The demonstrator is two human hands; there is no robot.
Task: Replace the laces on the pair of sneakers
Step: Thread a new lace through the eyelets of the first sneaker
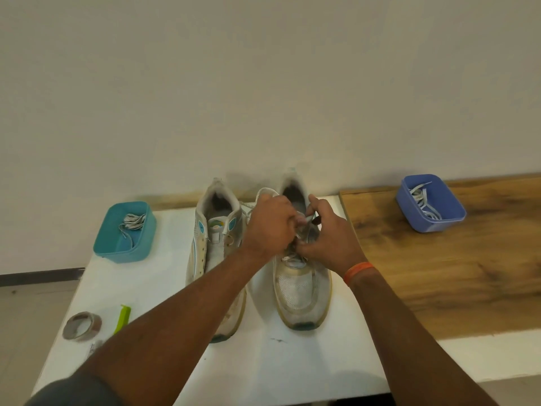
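Two worn white sneakers are set side by side on a white table (292,361), toes toward the camera. The right sneaker (301,291) is being worked on: a pale lace (304,227) is threaded across its lower eyelets, and its upper part is pinched between both hands over the tongue. The left hand (270,227) is curled, fingers closed on the lace; the right hand (329,238) has its fingertips pinched on the same lace, with an orange wristband (358,271) worn at the wrist. A loose loop of lace is seen rising behind the left hand.

The left sneaker (215,253) is seen without any lace, its eyelets bare. A bundle of grey laces (133,222) is held in the teal tub (126,232) on the left, judged to be the old ones, and flat white laces (421,200) are kept in the blue tub (430,203) on the wooden table at the right. The task is judged to be roughly at its midpoint: old laces out, one shoe partly relaced, the other untouched.

The upper eyelets of the right sneaker are covered by the hands, so how far the threading has gone cannot be told. The left sneaker's toe is hidden by the forearm. A tape roll (82,326) and a green clip (122,319) are set near the table's left edge.
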